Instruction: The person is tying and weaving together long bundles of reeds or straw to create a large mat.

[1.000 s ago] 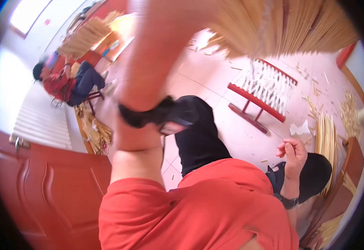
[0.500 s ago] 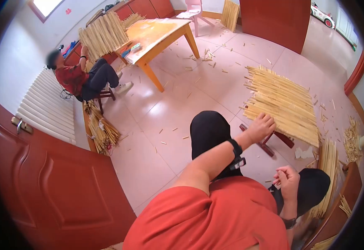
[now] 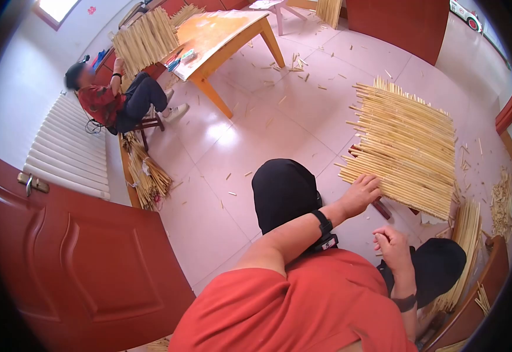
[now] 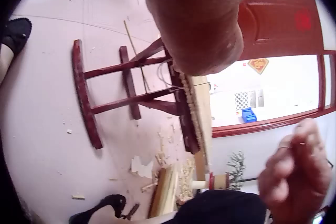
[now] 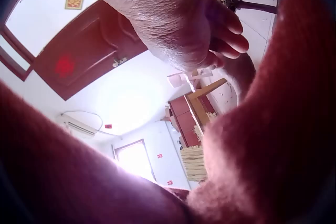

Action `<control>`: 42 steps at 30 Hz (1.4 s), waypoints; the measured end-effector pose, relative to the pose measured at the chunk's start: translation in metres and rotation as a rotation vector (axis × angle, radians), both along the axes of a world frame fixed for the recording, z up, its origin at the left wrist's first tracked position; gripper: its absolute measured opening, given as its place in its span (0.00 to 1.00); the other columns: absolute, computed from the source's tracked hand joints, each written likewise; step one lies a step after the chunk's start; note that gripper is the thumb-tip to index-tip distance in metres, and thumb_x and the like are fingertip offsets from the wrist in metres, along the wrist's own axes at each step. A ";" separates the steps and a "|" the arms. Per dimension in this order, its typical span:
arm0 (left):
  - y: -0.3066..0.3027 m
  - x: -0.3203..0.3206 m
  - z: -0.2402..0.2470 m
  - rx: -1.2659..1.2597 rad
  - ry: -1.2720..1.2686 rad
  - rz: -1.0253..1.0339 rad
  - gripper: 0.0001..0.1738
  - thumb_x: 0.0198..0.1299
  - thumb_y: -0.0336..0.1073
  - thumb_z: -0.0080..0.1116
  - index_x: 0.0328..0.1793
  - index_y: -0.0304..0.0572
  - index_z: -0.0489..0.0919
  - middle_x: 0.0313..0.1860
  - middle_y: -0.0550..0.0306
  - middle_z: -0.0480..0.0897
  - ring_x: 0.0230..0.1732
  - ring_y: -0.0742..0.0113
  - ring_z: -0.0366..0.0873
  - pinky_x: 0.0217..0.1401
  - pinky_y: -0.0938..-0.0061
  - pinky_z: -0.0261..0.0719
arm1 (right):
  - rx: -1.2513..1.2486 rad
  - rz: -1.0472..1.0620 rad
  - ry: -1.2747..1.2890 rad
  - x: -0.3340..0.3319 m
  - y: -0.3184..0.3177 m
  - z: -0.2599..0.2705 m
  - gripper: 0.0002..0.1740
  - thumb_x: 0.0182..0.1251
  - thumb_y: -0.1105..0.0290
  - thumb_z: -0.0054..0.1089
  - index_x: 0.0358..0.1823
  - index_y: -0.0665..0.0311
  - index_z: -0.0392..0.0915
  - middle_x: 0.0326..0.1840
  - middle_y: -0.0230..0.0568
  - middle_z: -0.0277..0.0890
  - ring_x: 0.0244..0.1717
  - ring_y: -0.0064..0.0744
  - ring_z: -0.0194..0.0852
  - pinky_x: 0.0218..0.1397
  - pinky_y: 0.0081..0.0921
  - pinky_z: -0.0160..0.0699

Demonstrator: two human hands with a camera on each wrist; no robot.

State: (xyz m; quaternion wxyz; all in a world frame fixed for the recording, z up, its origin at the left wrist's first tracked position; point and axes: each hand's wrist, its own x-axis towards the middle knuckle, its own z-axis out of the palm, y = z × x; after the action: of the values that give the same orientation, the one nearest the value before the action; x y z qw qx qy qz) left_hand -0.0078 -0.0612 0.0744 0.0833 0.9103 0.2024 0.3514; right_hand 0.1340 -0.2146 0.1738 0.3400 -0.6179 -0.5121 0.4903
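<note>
A mat of thin straw-coloured sticks (image 3: 411,146) lies over a low dark red stool (image 4: 178,103), whose crossed legs show in the left wrist view. My left hand (image 3: 359,196) holds the mat's near edge, fingers bent over its top; the thumb is hidden. In the left wrist view that hand (image 4: 202,29) hangs beside the mat's edge, near a thin cord (image 4: 163,79). Close to my body my right hand (image 3: 395,250) is raised off the mat, fingers loosely curled with nothing clear in them. The right wrist view shows the same hand (image 5: 173,19) from below.
Stick bundles lie near my right knee (image 3: 464,258) and by the radiator (image 3: 71,149). A seated person (image 3: 106,100) holds another mat (image 3: 145,42) beside a wooden table (image 3: 218,35). Stick offcuts litter the floor; a red door (image 3: 92,258) stands at left.
The mat came down from close before my face onto the stool, covering its white webbing. Since then it has shifted slightly toward me with my left hand. My right hand has stayed near my knee.
</note>
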 end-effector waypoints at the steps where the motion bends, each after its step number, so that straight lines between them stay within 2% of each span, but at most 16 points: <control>1: -0.006 -0.004 0.002 -0.087 0.003 0.017 0.11 0.48 0.29 0.57 0.40 0.42 0.75 0.48 0.50 0.74 0.56 0.49 0.71 0.58 0.58 0.69 | -0.017 -0.042 -0.013 0.004 0.002 -0.003 0.06 0.64 0.78 0.55 0.38 0.70 0.80 0.25 0.38 0.78 0.24 0.22 0.77 0.29 0.20 0.77; 3: -0.019 -0.009 0.003 -0.173 0.004 0.035 0.11 0.49 0.28 0.57 0.40 0.42 0.75 0.46 0.49 0.75 0.54 0.48 0.72 0.56 0.58 0.71 | -0.032 -0.082 -0.028 0.018 0.007 -0.017 0.06 0.63 0.78 0.55 0.38 0.70 0.80 0.25 0.38 0.78 0.26 0.22 0.78 0.31 0.21 0.78; 5: -0.033 -0.013 0.001 -0.516 -0.083 0.077 0.09 0.53 0.30 0.60 0.40 0.41 0.76 0.42 0.45 0.77 0.46 0.44 0.77 0.45 0.59 0.76 | 0.107 -0.271 -0.246 0.039 0.014 -0.042 0.12 0.61 0.79 0.54 0.46 0.69 0.78 0.37 0.45 0.80 0.40 0.33 0.81 0.45 0.27 0.79; 6: -0.032 -0.014 -0.017 -0.815 0.071 0.081 0.12 0.62 0.39 0.60 0.44 0.40 0.75 0.39 0.44 0.78 0.39 0.47 0.80 0.37 0.60 0.80 | 0.108 -0.271 -0.246 0.048 0.020 -0.052 0.12 0.61 0.79 0.54 0.46 0.69 0.78 0.37 0.45 0.80 0.40 0.33 0.81 0.45 0.27 0.79; 7: -0.030 -0.014 -0.016 -0.815 0.070 0.081 0.12 0.62 0.39 0.60 0.44 0.40 0.75 0.39 0.44 0.78 0.39 0.47 0.80 0.37 0.60 0.80 | 0.224 -0.334 -0.479 0.057 0.025 -0.061 0.17 0.60 0.80 0.52 0.52 0.69 0.75 0.47 0.48 0.77 0.51 0.39 0.76 0.54 0.29 0.74; 8: -0.028 -0.013 -0.016 -1.457 0.004 0.117 0.15 0.64 0.43 0.59 0.46 0.40 0.74 0.41 0.46 0.79 0.40 0.50 0.80 0.39 0.60 0.81 | 0.340 -0.393 -0.716 0.065 0.030 -0.071 0.22 0.60 0.81 0.50 0.58 0.69 0.73 0.56 0.51 0.75 0.61 0.45 0.71 0.64 0.31 0.69; 9: -0.026 -0.012 -0.016 -2.097 -0.073 0.146 0.18 0.66 0.47 0.58 0.48 0.40 0.73 0.43 0.48 0.80 0.41 0.53 0.80 0.41 0.61 0.82 | 0.341 -0.392 -0.719 0.075 0.035 -0.082 0.22 0.60 0.81 0.50 0.58 0.69 0.73 0.56 0.51 0.75 0.61 0.45 0.71 0.64 0.31 0.69; 10: -0.026 -0.011 -0.027 -2.261 -0.386 0.094 0.21 0.69 0.51 0.53 0.53 0.41 0.71 0.47 0.49 0.81 0.44 0.59 0.81 0.46 0.63 0.82 | 0.289 -0.343 -0.848 0.083 0.041 -0.093 0.26 0.60 0.81 0.48 0.62 0.68 0.69 0.64 0.51 0.68 0.68 0.48 0.62 0.69 0.35 0.61; 11: -0.026 -0.005 -0.035 -2.259 -0.376 0.080 0.21 0.69 0.51 0.53 0.53 0.41 0.71 0.47 0.49 0.81 0.44 0.59 0.81 0.46 0.63 0.82 | 0.233 -0.298 -0.976 0.088 0.043 -0.101 0.30 0.60 0.82 0.46 0.67 0.67 0.65 0.71 0.52 0.61 0.74 0.50 0.54 0.75 0.38 0.53; 13: -0.021 0.005 -0.041 -2.186 -1.034 0.055 0.23 0.67 0.53 0.55 0.55 0.42 0.71 0.42 0.52 0.80 0.40 0.63 0.80 0.45 0.69 0.82 | 0.148 -0.234 -1.050 0.079 0.047 -0.099 0.32 0.60 0.82 0.45 0.69 0.66 0.63 0.73 0.50 0.58 0.76 0.49 0.49 0.76 0.41 0.48; 14: -0.017 0.007 -0.044 -2.133 -1.110 -0.008 0.21 0.67 0.50 0.56 0.54 0.41 0.72 0.43 0.53 0.81 0.43 0.62 0.80 0.47 0.68 0.82 | 0.058 -0.151 -1.115 0.074 0.049 -0.097 0.34 0.60 0.83 0.44 0.71 0.64 0.61 0.75 0.48 0.56 0.78 0.48 0.45 0.77 0.44 0.43; 17: -0.009 0.015 -0.052 -2.123 -1.139 0.008 0.18 0.67 0.46 0.57 0.52 0.41 0.72 0.44 0.52 0.81 0.43 0.62 0.80 0.47 0.69 0.82 | 0.033 -0.159 -1.109 0.066 0.047 -0.092 0.35 0.59 0.82 0.46 0.72 0.63 0.59 0.76 0.47 0.54 0.79 0.46 0.42 0.78 0.49 0.38; 24: -0.008 0.016 -0.055 -2.084 -1.160 0.116 0.17 0.66 0.43 0.57 0.54 0.39 0.73 0.43 0.52 0.82 0.43 0.62 0.80 0.46 0.70 0.81 | 0.056 -0.161 -1.172 0.050 0.043 -0.092 0.32 0.60 0.80 0.49 0.69 0.63 0.64 0.74 0.47 0.58 0.77 0.45 0.48 0.76 0.48 0.43; 32: -0.015 0.031 -0.065 -2.129 -1.139 -0.009 0.14 0.63 0.39 0.61 0.51 0.43 0.76 0.43 0.57 0.84 0.40 0.67 0.81 0.42 0.73 0.81 | 0.515 -0.136 -0.958 0.019 0.076 -0.090 0.18 0.56 0.75 0.59 0.51 0.63 0.78 0.56 0.44 0.74 0.60 0.45 0.67 0.66 0.41 0.60; 39: -0.018 0.042 -0.065 -2.145 -1.091 0.023 0.12 0.63 0.36 0.60 0.49 0.42 0.76 0.42 0.57 0.84 0.41 0.67 0.83 0.46 0.73 0.81 | 0.603 -0.129 -0.782 0.020 0.082 -0.091 0.10 0.50 0.77 0.62 0.36 0.62 0.78 0.44 0.41 0.75 0.50 0.45 0.69 0.56 0.41 0.65; 42: -0.021 0.044 -0.065 -2.151 -1.066 0.046 0.11 0.64 0.36 0.59 0.49 0.42 0.76 0.42 0.57 0.84 0.41 0.67 0.83 0.46 0.73 0.81 | 0.546 -0.326 -0.811 0.013 0.086 -0.090 0.07 0.49 0.76 0.64 0.31 0.61 0.76 0.40 0.40 0.74 0.47 0.44 0.69 0.52 0.40 0.65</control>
State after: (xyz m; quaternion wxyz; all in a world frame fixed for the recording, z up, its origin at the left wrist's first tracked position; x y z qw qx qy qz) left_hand 0.0362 -0.0818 0.0090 0.8678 0.1110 0.3486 0.3363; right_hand 0.1474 -0.1287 0.0841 0.3350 -0.7188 -0.6091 0.0004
